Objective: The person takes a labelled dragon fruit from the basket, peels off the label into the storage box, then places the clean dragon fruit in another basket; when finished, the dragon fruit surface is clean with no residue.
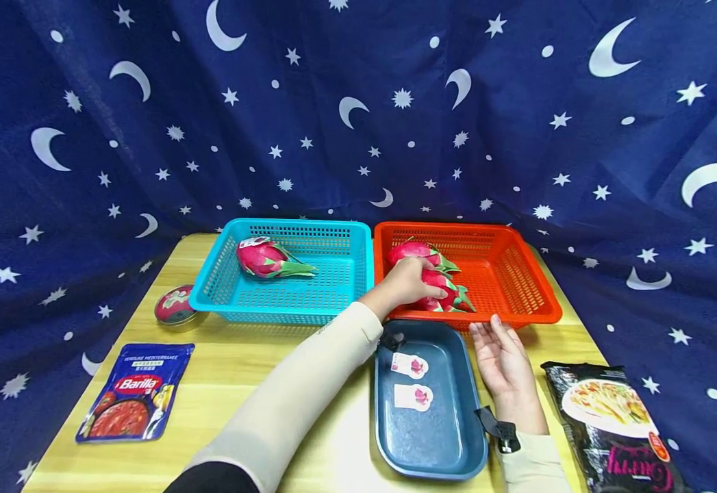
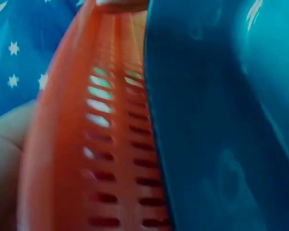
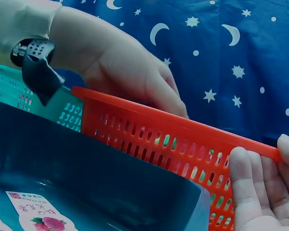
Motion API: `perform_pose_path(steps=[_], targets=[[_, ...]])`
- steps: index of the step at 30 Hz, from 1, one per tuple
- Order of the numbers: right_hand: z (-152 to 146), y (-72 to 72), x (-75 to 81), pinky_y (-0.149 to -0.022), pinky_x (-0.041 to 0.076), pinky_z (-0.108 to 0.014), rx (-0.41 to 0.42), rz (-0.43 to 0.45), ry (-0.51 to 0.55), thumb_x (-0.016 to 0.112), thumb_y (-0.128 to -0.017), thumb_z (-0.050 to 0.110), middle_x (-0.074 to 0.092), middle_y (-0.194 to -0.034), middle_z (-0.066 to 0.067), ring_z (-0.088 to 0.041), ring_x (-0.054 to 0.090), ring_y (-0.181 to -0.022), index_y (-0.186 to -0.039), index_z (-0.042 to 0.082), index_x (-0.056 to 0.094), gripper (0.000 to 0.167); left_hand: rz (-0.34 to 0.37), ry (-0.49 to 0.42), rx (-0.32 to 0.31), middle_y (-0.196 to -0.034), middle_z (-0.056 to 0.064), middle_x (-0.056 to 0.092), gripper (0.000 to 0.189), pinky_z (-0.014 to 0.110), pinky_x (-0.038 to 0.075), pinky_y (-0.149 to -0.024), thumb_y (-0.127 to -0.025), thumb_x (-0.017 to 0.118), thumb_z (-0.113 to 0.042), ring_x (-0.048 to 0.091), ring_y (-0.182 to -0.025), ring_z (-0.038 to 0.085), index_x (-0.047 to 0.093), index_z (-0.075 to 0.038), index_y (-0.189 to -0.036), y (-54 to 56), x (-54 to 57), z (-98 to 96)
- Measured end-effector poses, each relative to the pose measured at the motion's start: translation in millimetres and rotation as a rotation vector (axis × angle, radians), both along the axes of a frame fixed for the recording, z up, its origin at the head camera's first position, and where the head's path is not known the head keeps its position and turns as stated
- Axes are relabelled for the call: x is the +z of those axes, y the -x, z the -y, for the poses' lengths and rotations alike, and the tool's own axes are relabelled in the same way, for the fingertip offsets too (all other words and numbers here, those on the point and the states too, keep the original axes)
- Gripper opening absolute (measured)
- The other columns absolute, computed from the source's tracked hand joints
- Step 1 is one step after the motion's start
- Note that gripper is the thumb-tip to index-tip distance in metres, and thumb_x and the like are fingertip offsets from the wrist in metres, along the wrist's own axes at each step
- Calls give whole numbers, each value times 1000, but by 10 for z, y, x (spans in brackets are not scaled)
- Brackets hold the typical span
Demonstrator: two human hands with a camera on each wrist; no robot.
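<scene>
Beige sleeve (image 1: 299, 387), left fingers (image 1: 435, 292) around dragon fruit (image 1: 449, 300)

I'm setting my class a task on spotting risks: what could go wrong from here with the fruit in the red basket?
1. The left hand grips the near fruit right beside the far fruit, so lifting might drag or scrape both.
2. The near fruit's green tips lie close to the front rim of the red basket and could snag there.
3. Labels lie in the tray just in front; if loose, a dropped fruit might shift them.
</scene>
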State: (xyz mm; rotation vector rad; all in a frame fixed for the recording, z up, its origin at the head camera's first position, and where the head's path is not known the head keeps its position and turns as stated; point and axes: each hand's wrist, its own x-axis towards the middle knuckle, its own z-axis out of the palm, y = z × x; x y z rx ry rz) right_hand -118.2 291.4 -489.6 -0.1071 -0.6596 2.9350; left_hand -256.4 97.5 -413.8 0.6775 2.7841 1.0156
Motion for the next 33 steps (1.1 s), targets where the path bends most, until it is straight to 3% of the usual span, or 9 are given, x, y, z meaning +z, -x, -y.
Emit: perform_pose_path(steps=[5,8,11,15,20,23,29,31,33], targets=[[9,13,-11,-98,56,-35,-21,18,-26,58,-107,1,71,-92,-16,-26,71,-89,-97,0,63,11,-121,232,56,-139,12,59,73,34,53,-100,-83,90,-46,56,-121,29,65,-10,-141,-99,119,36],[5,10,-16,-98,56,-36,-21,19,-13,58,-107,1,71,-92,-16,-26,71,-89,-97,-1,64,11,-166,206,83,-144,13,53,81,38,53,-103,-82,90,-44,54,-126,31,56,-11,-147,-159,177,137],[10,6,-8,-99,55,-36,-12,15,-5,56,-107,1,70,-93,-16,-27,71,-90,-96,-1,64,14,-220,68,67,-142,12,55,79,39,51,-105,-86,88,-40,54,-126,29,52,-10,-149,-259,230,322],[15,5,5,-100,55,-36,-5,11,9,55,-108,1,70,-93,-17,-27,71,-90,-96,-2,64,16,-385,-211,22,-129,11,64,57,38,54,-99,-91,84,-27,60,-117,27,60,-5,-138,-452,247,708],[26,1,15,-99,56,-36,-11,6,25,55,-108,0,69,-95,-17,-27,70,-91,-99,-3,64,13,-629,-527,-62,-104,9,72,25,32,58,-83,-91,80,-8,69,-92,20,71,-1,-114,-646,32,1279],[20,-3,18,-99,55,-36,-14,6,33,54,-108,0,69,-96,-18,-28,69,-91,-99,-3,64,14,-703,-590,-46,-95,8,73,19,30,58,-76,-89,79,-2,69,-82,18,72,-2,-106,-761,-144,1561],[11,8,-16,-98,56,-36,-4,1,35,53,-109,1,70,-95,-18,-28,70,-90,-98,-3,64,16,-671,-661,41,-84,4,72,17,31,56,-62,-86,76,9,66,-70,18,71,0,-100,-1050,-477,2005],[16,13,-22,-98,56,-36,-5,-1,34,53,-108,1,69,-95,-18,-28,70,-90,-99,-3,65,16,-602,-712,99,-82,5,71,15,29,55,-61,-88,76,10,64,-70,17,70,2,-100,-1115,-549,2083],[29,15,-27,-98,56,-36,0,-2,36,53,-108,1,69,-95,-18,-28,70,-91,-98,-4,65,16,-463,-842,159,-82,10,69,12,27,56,-64,-91,73,13,65,-70,19,67,7,-100,-1175,-595,2149]])
